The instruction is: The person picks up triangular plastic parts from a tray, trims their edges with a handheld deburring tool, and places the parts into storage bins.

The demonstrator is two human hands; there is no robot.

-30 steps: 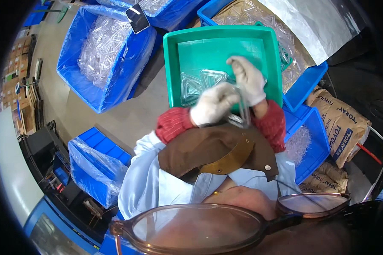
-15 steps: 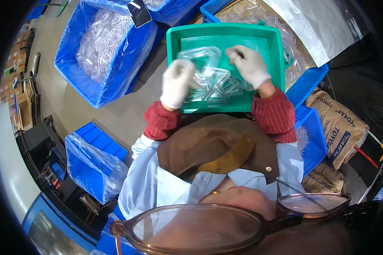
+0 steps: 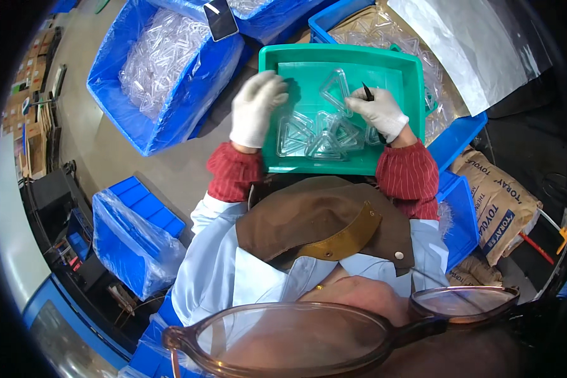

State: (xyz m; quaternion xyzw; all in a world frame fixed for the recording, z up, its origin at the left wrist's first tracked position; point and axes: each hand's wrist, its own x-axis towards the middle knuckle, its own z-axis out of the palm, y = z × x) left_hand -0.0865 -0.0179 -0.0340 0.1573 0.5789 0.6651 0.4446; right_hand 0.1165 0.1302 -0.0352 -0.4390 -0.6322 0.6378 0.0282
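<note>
My right hand (image 3: 380, 113), in a white glove, is closed over the green tray (image 3: 341, 55). A slim black pointed tool (image 3: 367, 92) sticks up from its grip; its exact kind I cannot tell. A clear plastic triangular frame (image 3: 336, 90) stands tilted at those fingertips, apparently pinched at its lower corner. Several more clear triangular frames (image 3: 324, 135) lie heaped in the near half of the tray. Over the tray's left rim, my gloved left hand (image 3: 256, 107) is open, fingers slightly bent, with nothing visible in it.
At the left, a blue bin (image 3: 195, 94) lined with plastic film holds many clear frames (image 3: 164, 60). A phone (image 3: 221, 20) rests on its edge. Behind the tray is another blue crate (image 3: 321, 28) of clear parts. Paper sacks (image 3: 498, 208) stand at the right, a film-wrapped blue crate (image 3: 135, 239) lower left.
My left hand has let go of a clear frame and moved slightly left and up. That frame now stands by my right hand, which still holds the black tool.
</note>
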